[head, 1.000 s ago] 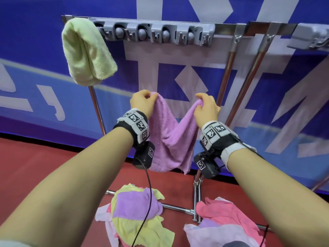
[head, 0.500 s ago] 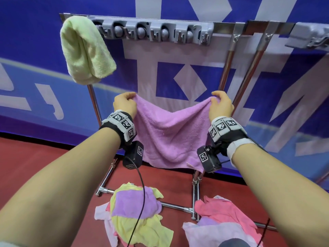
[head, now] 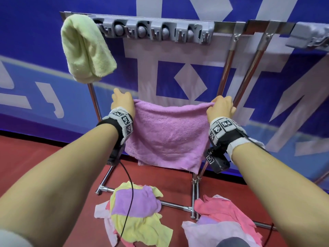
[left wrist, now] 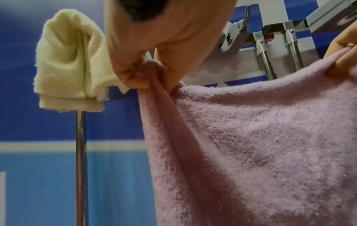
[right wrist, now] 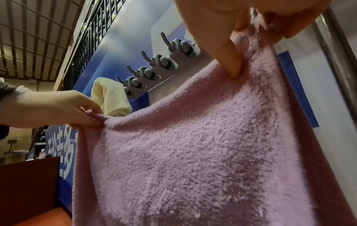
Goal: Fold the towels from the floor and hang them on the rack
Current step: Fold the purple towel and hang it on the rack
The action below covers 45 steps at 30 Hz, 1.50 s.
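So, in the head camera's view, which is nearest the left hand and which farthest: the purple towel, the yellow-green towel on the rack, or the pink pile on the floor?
1. Purple towel: pinched by the left hand itself.
2. Yellow-green towel: hanging up and left, at the rack's end.
3. Pink pile: on the floor, lower right.

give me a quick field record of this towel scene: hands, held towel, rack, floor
left hand: pinches the top left corner of the purple towel
right hand: pinches the top right corner
purple towel: spread flat between both hands, hanging below the hooks
rack: one folded yellow towel hung at its left end
hooks: grey row, bare
floor: two heaps of unfolded towels by the rack's base
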Each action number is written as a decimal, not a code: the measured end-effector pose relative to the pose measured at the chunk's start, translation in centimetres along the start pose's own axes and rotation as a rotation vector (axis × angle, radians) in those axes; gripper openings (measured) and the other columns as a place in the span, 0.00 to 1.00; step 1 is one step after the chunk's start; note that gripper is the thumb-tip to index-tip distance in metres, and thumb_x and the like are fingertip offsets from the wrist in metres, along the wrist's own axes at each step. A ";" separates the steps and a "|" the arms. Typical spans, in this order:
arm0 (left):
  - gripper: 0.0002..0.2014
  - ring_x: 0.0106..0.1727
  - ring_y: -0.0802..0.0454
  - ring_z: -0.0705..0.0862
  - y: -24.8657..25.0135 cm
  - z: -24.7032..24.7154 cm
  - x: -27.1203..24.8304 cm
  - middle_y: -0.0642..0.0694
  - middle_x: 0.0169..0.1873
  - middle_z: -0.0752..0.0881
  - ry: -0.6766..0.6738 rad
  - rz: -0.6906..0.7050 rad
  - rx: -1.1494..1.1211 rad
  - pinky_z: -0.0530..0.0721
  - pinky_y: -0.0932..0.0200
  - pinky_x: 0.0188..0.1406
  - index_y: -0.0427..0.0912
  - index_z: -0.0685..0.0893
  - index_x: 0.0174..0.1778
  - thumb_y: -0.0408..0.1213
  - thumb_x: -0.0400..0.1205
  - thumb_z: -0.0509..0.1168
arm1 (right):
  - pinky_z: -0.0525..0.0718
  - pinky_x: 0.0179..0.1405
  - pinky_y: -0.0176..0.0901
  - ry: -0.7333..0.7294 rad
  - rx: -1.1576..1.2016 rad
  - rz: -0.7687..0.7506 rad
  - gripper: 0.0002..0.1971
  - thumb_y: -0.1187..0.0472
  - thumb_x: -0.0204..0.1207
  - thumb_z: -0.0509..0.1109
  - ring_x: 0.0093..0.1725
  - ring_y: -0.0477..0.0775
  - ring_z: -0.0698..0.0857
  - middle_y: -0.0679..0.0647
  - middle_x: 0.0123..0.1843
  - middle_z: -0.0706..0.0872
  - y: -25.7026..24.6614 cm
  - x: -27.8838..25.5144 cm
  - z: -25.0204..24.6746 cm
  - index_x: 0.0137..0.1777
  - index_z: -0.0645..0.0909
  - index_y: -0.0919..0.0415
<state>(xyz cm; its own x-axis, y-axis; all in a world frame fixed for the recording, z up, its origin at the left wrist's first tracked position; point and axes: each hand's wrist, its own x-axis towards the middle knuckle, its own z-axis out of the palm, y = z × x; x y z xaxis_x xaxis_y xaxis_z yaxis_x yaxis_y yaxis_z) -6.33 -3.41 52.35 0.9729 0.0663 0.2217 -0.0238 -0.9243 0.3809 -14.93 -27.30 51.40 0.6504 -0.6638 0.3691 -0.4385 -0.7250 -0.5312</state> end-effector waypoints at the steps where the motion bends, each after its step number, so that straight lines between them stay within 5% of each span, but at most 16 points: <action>1: 0.16 0.67 0.32 0.71 0.0 -0.3 0.1 0.35 0.69 0.68 0.046 0.017 0.022 0.70 0.45 0.61 0.33 0.74 0.65 0.29 0.82 0.54 | 0.64 0.69 0.52 0.027 -0.031 -0.013 0.12 0.71 0.76 0.61 0.64 0.65 0.72 0.62 0.65 0.72 0.1 0.1 0.0 0.55 0.81 0.63; 5: 0.14 0.68 0.37 0.69 -0.2 -0.4 0.8 0.36 0.66 0.73 0.088 0.169 0.181 0.67 0.46 0.64 0.35 0.82 0.61 0.30 0.82 0.57 | 0.62 0.66 0.50 0.114 -0.079 -0.059 0.10 0.69 0.75 0.64 0.63 0.62 0.70 0.58 0.62 0.74 0.6 0.3 -0.2 0.51 0.84 0.59; 10: 0.13 0.66 0.36 0.74 0.2 -0.5 0.7 0.34 0.62 0.78 0.054 0.189 0.231 0.67 0.47 0.65 0.33 0.80 0.60 0.33 0.83 0.58 | 0.60 0.63 0.48 0.068 -0.056 -0.113 0.14 0.72 0.77 0.60 0.58 0.59 0.77 0.58 0.56 0.81 0.8 0.7 -0.5 0.52 0.85 0.58; 15: 0.12 0.61 0.32 0.79 -0.1 -0.6 0.0 0.31 0.59 0.81 -0.020 0.144 0.126 0.75 0.46 0.57 0.31 0.74 0.59 0.35 0.84 0.60 | 0.70 0.66 0.50 0.028 -0.057 -0.124 0.17 0.72 0.80 0.56 0.61 0.65 0.74 0.60 0.61 0.81 0.7 0.5 -0.7 0.61 0.83 0.60; 20: 0.12 0.62 0.35 0.79 -0.2 0.0 0.2 0.33 0.59 0.81 -0.079 0.188 0.227 0.72 0.48 0.60 0.33 0.77 0.59 0.36 0.84 0.59 | 0.66 0.61 0.50 0.041 -0.130 -0.158 0.18 0.72 0.78 0.58 0.60 0.61 0.74 0.56 0.57 0.83 0.8 0.2 -0.1 0.55 0.86 0.55; 26: 0.12 0.61 0.36 0.80 -0.1 -0.1 0.1 0.35 0.59 0.81 -0.096 0.192 0.321 0.73 0.49 0.60 0.33 0.80 0.57 0.28 0.78 0.61 | 0.76 0.46 0.44 -0.081 0.154 0.030 0.19 0.76 0.75 0.53 0.54 0.63 0.80 0.64 0.58 0.82 0.5 0.0 0.4 0.52 0.84 0.61; 31: 0.14 0.60 0.36 0.80 -0.7 -0.1 0.1 0.35 0.59 0.79 -0.102 0.191 0.330 0.73 0.48 0.60 0.34 0.79 0.59 0.26 0.78 0.60 | 0.73 0.59 0.48 -0.149 0.076 -0.101 0.13 0.77 0.72 0.58 0.62 0.65 0.75 0.65 0.61 0.76 0.2 -0.1 0.9 0.54 0.78 0.70; 35: 0.13 0.61 0.36 0.80 -1.1 -0.3 0.3 0.35 0.58 0.81 -0.100 0.187 0.296 0.72 0.48 0.60 0.35 0.78 0.57 0.24 0.78 0.58 | 0.72 0.57 0.52 -0.097 -0.068 -0.144 0.12 0.74 0.75 0.58 0.60 0.65 0.75 0.62 0.49 0.80 0.3 0.0 0.5 0.50 0.81 0.65; 38: 0.12 0.60 0.36 0.80 -1.0 -0.4 0.4 0.34 0.57 0.82 -0.090 0.188 0.269 0.72 0.48 0.58 0.34 0.76 0.56 0.24 0.78 0.56 | 0.65 0.65 0.51 -0.021 -0.169 -0.171 0.13 0.73 0.77 0.58 0.61 0.61 0.71 0.51 0.34 0.71 0.2 -0.2 0.1 0.48 0.83 0.59; 41: 0.11 0.59 0.35 0.80 -0.7 -0.7 0.4 0.34 0.57 0.83 -0.088 0.194 0.275 0.73 0.48 0.59 0.33 0.79 0.54 0.23 0.78 0.57 | 0.62 0.61 0.49 -0.005 -0.198 -0.211 0.14 0.74 0.75 0.59 0.56 0.60 0.76 0.56 0.47 0.83 -0.2 0.3 0.3 0.49 0.82 0.58; 45: 0.11 0.61 0.35 0.80 -0.6 -0.8 0.4 0.34 0.58 0.81 -0.088 0.191 0.284 0.73 0.49 0.60 0.33 0.80 0.55 0.25 0.78 0.59 | 0.64 0.62 0.51 -0.039 -0.241 -0.215 0.15 0.73 0.75 0.59 0.58 0.63 0.78 0.61 0.55 0.81 0.0 0.7 0.5 0.55 0.82 0.60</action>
<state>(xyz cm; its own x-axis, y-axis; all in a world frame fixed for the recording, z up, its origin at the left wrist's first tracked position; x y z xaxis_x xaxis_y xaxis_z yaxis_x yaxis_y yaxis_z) -6.10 -2.55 52.97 0.9733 -0.1392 0.1822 -0.1545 -0.9854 0.0722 -14.12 -27.71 51.25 0.7654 -0.4868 0.4209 -0.4197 -0.8734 -0.2470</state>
